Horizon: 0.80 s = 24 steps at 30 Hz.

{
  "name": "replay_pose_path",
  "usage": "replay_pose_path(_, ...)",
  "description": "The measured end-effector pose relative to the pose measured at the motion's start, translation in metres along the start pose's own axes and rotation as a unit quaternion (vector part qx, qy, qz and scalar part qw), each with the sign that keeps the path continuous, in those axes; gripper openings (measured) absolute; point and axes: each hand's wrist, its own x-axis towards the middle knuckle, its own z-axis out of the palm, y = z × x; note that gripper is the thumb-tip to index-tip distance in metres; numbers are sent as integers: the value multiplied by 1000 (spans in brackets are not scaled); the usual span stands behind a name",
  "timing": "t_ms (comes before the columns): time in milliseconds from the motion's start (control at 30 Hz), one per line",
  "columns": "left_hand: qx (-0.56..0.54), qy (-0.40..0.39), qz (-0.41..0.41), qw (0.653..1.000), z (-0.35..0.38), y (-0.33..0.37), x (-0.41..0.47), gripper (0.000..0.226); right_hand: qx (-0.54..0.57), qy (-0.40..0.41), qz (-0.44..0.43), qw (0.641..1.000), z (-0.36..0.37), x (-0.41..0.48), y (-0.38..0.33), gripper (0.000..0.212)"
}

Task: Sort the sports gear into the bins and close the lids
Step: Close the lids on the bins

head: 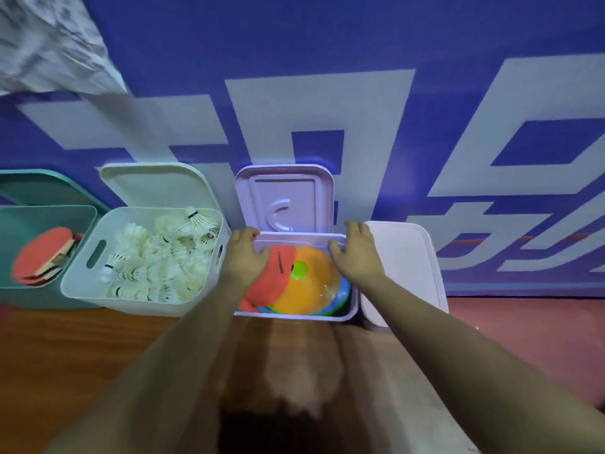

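Note:
A lilac bin [352, 309] in the middle holds flat discs: red [278, 283], orange [311, 283] and blue-green ones beneath. Its lilac lid [284, 194] stands upright behind it against the wall. My left hand [244, 257] curls its fingers at the lid's lower left corner, over the bin's back rim. My right hand [357, 253] grips the lower right corner, thumb on the rim. A white bin [82, 273] is full of shuttlecocks [163, 260], with its lid [157, 185] upright behind. A teal bin [9, 244] holds red paddles [41, 257].
A pale pink bin [402, 263] with its lid shut stands right of the lilac one. All bins sit in a row against a blue wall with white lettering. A wooden surface [65, 355] lies in front, and reddish floor [523, 329] to the right.

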Motion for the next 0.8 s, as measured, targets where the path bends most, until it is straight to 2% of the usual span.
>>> replay_pose_path(100,-2,-6,-6,1000,-13,-6,32,46,35,27,16,999,1,34,-26,52)
replay_pose_path(233,-42,-50,-19,998,-23,-7,70,64,111,28,45,992,6,71,-48,72)
replay_pose_path(333,-46,-76,-28,996,-21,-16,93,83,167,32,73,983,11,85,-57,71)
replay_pose_path(433,-70,-72,-20,995,-19,-21,103,67,205,37,85,974,17,88,-59,74)
replay_pose_path(567,-144,-22,12,989,-26,-23,94,50,291,55,97,950,16,77,-63,60)
replay_pose_path(700,-170,61,80,980,-42,-12,69,35,384,82,96,915,7,59,-70,70)
replay_pose_path(800,-199,99,122,967,-57,-3,50,26,419,67,136,895,-1,45,-75,80)
